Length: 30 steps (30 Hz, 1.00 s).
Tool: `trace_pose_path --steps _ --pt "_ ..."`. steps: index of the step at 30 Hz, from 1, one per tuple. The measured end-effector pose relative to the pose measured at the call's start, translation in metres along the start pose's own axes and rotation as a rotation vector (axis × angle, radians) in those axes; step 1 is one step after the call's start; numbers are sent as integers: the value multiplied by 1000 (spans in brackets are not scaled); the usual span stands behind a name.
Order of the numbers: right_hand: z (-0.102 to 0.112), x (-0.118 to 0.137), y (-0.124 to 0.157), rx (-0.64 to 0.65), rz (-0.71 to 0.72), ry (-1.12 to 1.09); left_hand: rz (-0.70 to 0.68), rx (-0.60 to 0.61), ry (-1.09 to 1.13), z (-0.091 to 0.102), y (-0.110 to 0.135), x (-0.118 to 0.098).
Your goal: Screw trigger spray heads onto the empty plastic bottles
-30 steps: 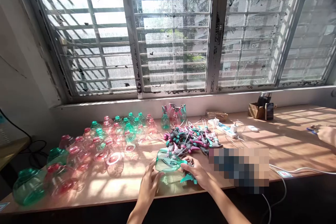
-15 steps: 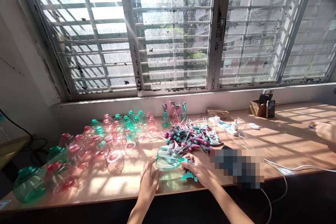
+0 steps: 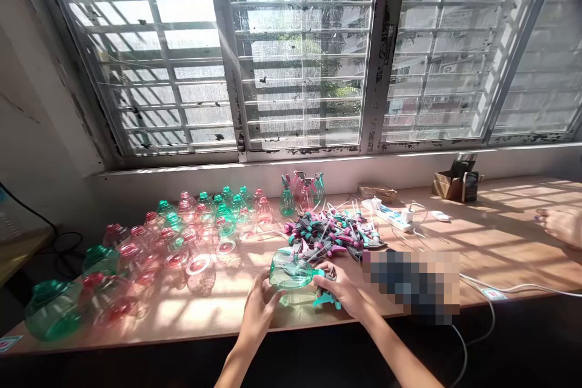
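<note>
A clear green spray bottle (image 3: 291, 271) is held on its side just above the table's front part, its base to the left and its teal and grey trigger head (image 3: 326, 291) to the right. My right hand (image 3: 339, 288) is closed around the trigger head at the bottle's neck. At the base, my left hand (image 3: 260, 303) curls its fingers and thumb about the bottle; part of the fingers is hidden. Just beyond the bottle lies a heap of loose trigger heads (image 3: 331, 233), pink, teal and grey, with white tubes.
Rows of headless green and pink bottles (image 3: 168, 248) fill the table's left side. Several bottles with heads (image 3: 304, 194) stand by the wall. To the right are a power strip (image 3: 391, 216), cables, a blurred dark object (image 3: 409, 285), a cardboard box (image 3: 448, 185) and another person's hand (image 3: 559, 224).
My left thumb has moved up against the bottle's base. The bottle has shifted slightly up in view, while my right hand keeps its hold on the trigger head.
</note>
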State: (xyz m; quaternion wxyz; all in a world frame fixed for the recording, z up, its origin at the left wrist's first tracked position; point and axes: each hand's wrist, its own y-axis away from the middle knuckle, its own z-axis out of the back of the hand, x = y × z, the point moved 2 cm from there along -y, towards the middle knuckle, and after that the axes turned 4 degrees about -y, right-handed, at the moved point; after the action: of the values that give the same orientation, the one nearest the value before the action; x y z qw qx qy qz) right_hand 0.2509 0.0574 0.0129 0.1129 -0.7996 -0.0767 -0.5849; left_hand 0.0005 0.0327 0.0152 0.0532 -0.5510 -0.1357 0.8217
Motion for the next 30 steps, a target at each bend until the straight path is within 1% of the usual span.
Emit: trace_pose_path --steps 5,9,12,17,23,25,30 --pt "0 -4 -1 13 -6 29 -30 65 113 0 2 -10" --pt "-2 -2 0 21 3 37 -53 75 170 2 4 -15" --pt "-3 -1 0 23 17 35 -86 70 177 3 3 -13" --pt "-4 -2 -1 24 21 43 -67 53 111 4 0 -10" --pt "-5 -2 -1 14 17 51 -42 79 52 4 7 -28" --pt "-6 0 0 13 15 50 -39 73 36 5 8 -31" --pt "-6 4 3 19 19 38 -48 31 -43 5 7 -24"
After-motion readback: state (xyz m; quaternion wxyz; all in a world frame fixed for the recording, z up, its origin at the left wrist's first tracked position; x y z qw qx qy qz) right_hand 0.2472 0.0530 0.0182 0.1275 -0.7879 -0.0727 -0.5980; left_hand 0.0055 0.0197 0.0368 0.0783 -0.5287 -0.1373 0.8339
